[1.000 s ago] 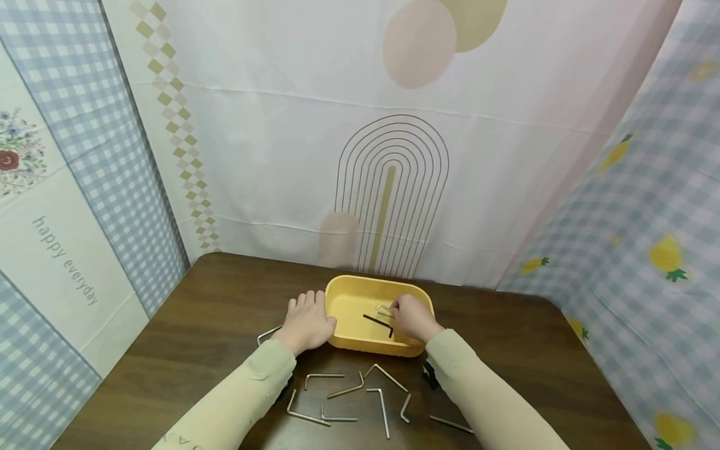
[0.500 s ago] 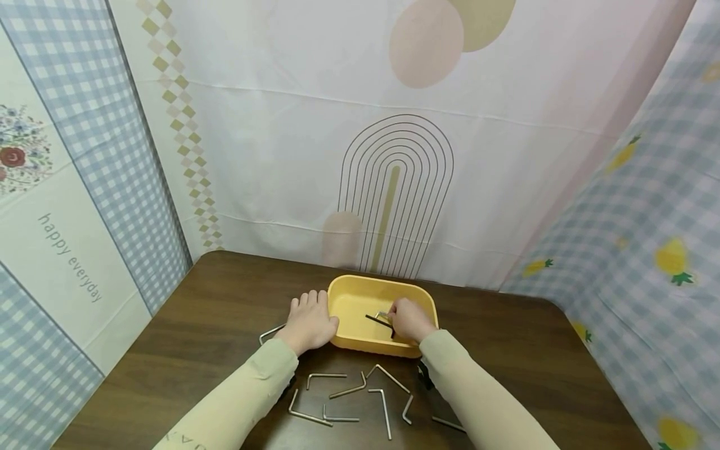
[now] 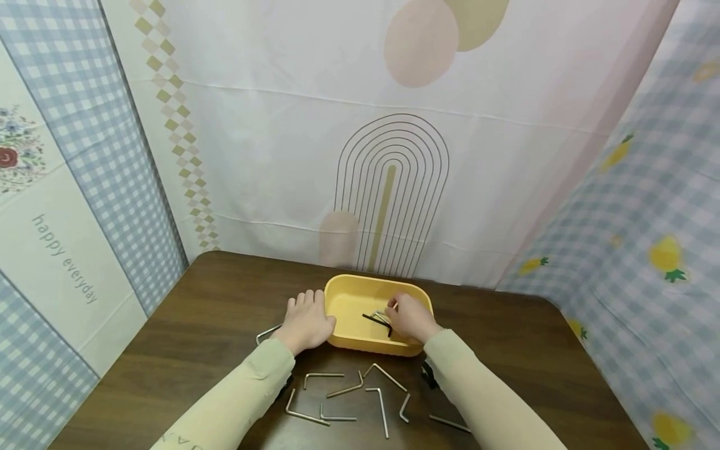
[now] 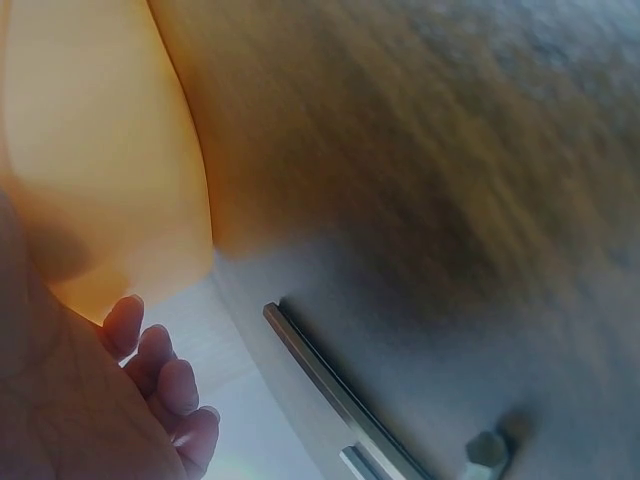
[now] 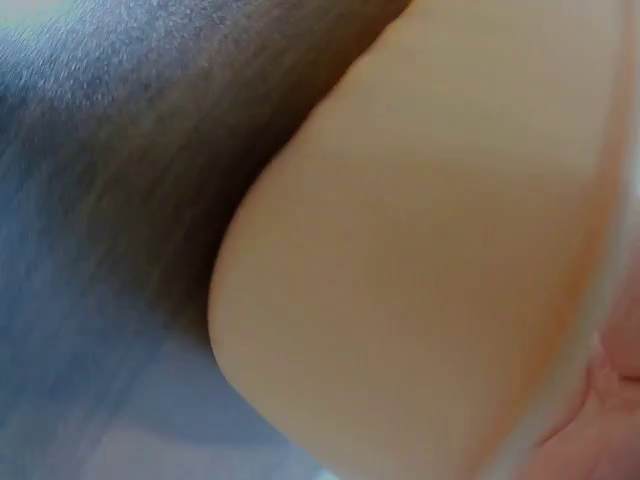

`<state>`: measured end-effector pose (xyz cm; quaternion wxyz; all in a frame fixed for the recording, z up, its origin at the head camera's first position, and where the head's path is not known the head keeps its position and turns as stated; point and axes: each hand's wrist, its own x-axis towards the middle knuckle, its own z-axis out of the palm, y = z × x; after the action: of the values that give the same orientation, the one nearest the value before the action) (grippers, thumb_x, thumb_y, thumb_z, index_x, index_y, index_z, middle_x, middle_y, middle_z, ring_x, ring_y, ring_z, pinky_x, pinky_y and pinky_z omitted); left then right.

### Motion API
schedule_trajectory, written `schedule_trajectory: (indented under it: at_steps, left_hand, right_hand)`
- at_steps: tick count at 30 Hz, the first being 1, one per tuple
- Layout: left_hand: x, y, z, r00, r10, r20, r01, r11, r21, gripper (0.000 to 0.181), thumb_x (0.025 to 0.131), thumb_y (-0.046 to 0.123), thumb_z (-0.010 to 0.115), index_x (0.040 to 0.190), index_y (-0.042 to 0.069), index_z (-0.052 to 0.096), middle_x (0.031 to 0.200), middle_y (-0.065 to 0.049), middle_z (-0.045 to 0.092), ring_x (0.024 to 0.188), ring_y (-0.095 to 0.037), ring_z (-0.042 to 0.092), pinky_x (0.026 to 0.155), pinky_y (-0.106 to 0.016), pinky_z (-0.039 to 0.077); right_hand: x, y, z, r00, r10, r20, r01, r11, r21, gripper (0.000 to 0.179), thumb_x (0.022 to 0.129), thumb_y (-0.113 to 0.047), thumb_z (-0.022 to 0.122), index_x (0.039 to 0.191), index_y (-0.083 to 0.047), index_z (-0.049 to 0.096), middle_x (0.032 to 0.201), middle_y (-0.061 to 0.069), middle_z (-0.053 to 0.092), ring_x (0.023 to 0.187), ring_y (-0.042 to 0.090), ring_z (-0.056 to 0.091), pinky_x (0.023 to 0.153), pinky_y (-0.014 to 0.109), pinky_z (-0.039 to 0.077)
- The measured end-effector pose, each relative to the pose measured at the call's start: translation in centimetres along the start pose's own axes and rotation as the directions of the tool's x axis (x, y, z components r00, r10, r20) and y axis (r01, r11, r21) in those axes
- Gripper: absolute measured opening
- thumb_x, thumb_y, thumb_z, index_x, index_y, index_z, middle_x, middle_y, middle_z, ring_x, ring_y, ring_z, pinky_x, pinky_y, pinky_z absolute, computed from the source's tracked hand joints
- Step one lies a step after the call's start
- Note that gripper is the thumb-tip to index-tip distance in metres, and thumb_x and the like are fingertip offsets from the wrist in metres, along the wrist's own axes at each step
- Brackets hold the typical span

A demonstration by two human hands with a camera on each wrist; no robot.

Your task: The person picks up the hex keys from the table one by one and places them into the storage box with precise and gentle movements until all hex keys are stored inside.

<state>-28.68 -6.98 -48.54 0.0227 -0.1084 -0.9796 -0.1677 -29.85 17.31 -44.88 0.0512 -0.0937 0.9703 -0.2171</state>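
A yellow plastic bin [image 3: 351, 342] stands on the table with a black hex key [image 3: 375, 320] and silver hex keys [image 3: 380, 314] inside it. My left hand [image 3: 306, 322] lies along the bin's left end, fingers stretched forward and thumb at the rim. Its fingers [image 4: 178, 385] show beside the bin wall in the left wrist view. Over the bin's right wall reaches my right hand [image 3: 410, 317], its bent fingers down among the silver keys. Whether they grip a key is hidden by the hand. The right wrist view mostly shows the bin's outer wall [image 5: 400, 270].
Several bronze and silver hex keys lie scattered on the brown wooden table [image 3: 506, 350] before the bin, among them a long silver one [image 3: 382, 412]. Another hex key [image 3: 267, 334] lies left of my left hand. A white cloth [image 3: 281, 156] hangs behind the table.
Inside the bin, the silver keys have shifted down against the black one as my right fingers moved among them. My left hand stays at the bin's left end.
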Motion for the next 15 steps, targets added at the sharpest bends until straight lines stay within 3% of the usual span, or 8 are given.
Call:
schedule_trajectory:
  at_steps: [8,15]
  left_hand:
    - [-0.3,0.3,-0.6,1.000,0.007,0.007,-0.007,1.000,0.005,0.038,0.091,0.034,0.049,0.114,0.003,0.048,0.100,-0.011,0.044,0.093,-0.030,0.041,0.083,-0.046,0.030]
    - [-0.2,0.2,-0.5,1.000,0.009,0.001,-0.009,1.000,0.006,0.037,0.090,0.033,0.049,0.111,0.003,0.047,0.098,-0.010,0.044,0.092,-0.030,0.040,0.082,-0.047,0.030]
  right_hand:
    - [-2.4,0.6,-2.4,0.991,-0.111,-0.078,0.120,0.987,0.109,0.040,0.088,-0.044,0.067,0.110,-0.012,0.063,0.084,-0.003,0.059,0.070,0.013,0.055,0.063,0.033,0.046]
    - [-5.3,2.4,-4.2,0.982,-0.151,-0.115,0.169,0.972,0.166,0.045,0.082,-0.048,0.073,0.113,-0.017,0.061,0.087,-0.004,0.059,0.070,0.015,0.055,0.058,0.031,0.047]
